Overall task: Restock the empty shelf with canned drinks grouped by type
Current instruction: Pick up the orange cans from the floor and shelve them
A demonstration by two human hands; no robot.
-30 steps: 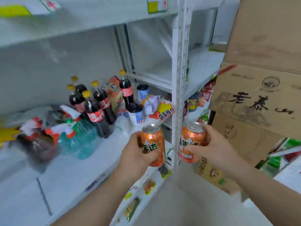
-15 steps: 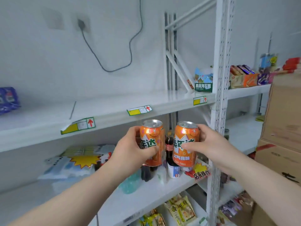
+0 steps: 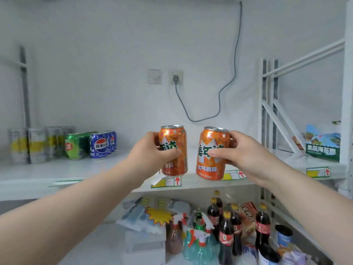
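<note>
My left hand (image 3: 152, 152) grips an upright orange can (image 3: 175, 138), and my right hand (image 3: 240, 153) grips a second orange can (image 3: 207, 165) beside it. Both cans hang in the air in front of the white shelf (image 3: 76, 169), just above its front edge. Far left on that shelf stand grouped cans: silver-and-yellow cans (image 3: 28, 145), green cans (image 3: 75, 145) and blue Pepsi cans (image 3: 100, 146). The stretch of shelf behind the orange cans is bare.
A green snack bag (image 3: 322, 146) sits at the shelf's right end beside the white upright (image 3: 346, 111). A grey cable (image 3: 225, 87) hangs down the wall from a socket. The lower shelf holds cola bottles (image 3: 226, 238), spray bottles (image 3: 198, 241) and packets.
The view has lifted from the lower shelf to the upper one. Both hands have raised their orange cans up to the level of the upper shelf.
</note>
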